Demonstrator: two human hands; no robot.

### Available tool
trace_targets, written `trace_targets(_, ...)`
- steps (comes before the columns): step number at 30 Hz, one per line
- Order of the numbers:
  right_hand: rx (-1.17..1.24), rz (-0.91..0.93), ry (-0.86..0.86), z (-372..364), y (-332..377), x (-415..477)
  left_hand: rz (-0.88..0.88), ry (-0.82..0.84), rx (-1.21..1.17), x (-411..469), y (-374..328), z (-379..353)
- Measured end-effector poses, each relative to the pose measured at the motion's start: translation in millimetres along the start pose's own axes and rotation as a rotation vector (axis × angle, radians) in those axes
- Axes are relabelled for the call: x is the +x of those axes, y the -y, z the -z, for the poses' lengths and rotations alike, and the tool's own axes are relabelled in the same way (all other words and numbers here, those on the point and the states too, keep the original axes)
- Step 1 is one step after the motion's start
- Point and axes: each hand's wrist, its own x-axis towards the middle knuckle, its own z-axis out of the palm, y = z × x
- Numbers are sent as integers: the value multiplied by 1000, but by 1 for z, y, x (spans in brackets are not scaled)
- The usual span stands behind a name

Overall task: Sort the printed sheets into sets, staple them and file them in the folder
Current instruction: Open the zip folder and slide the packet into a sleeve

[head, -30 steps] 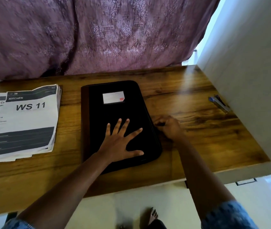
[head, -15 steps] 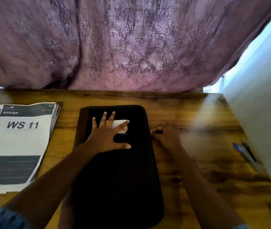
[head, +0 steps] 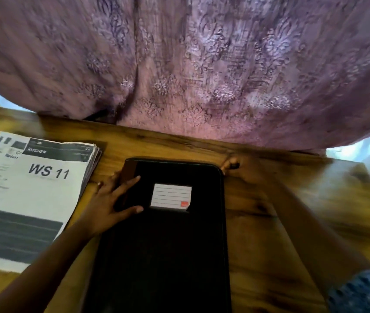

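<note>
A black zip folder (head: 168, 245) with a white label (head: 171, 197) lies closed on the wooden table, its brown spine to the left. My left hand (head: 111, 204) rests over the spine near the far left corner, thumb and forefinger spread on the cover, the other fingers over the edge. My right hand (head: 236, 170) pinches a small dark zip pull at the folder's far right corner. A stack of printed sheets (head: 28, 199), topped by a page reading "KITCHEN WS 11", lies to the left of the folder. No stapler is in view.
A purple patterned curtain (head: 190, 64) hangs along the table's far edge. Bare wooden tabletop (head: 303, 211) stretches to the right of the folder. Bright light shows at the far right past the curtain.
My right hand has travelled with the zip pull along the folder's right edge to its far right corner. My left hand has slid from the cover's middle to the spine. The view has tilted up.
</note>
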Motion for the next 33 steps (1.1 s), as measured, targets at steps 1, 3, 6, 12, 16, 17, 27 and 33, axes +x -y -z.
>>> trace_targets(1, 2, 15, 62, 3, 1, 10, 5, 17, -63, -2, 2, -1)
trace_targets(3, -31, 21, 202, 8, 8, 34, 5, 6, -113, 1, 1, -4)
trace_targets(6, -147, 40, 398, -2, 27, 75, 18, -7, -104, 1, 3, -6)
trace_targets(12, -284, 203, 654, -87, 105, 158, 39, -32, -79, 0, 5, -8)
trace_targets(16, -313, 248, 621, -139, 141, 188, 48, -43, -86, 0, 7, -8)
trace_targets(17, -314, 230, 605, -144, 145, 188, 58, -39, -88, -1, 6, -7)
trace_targets(27, -348, 37, -259, -89, 80, 29, 76, -72, -151, -5, -3, -2)
trace_targets(33, -54, -280, -381, -80, 84, -100, 153, -280, -394, -36, -23, -2)
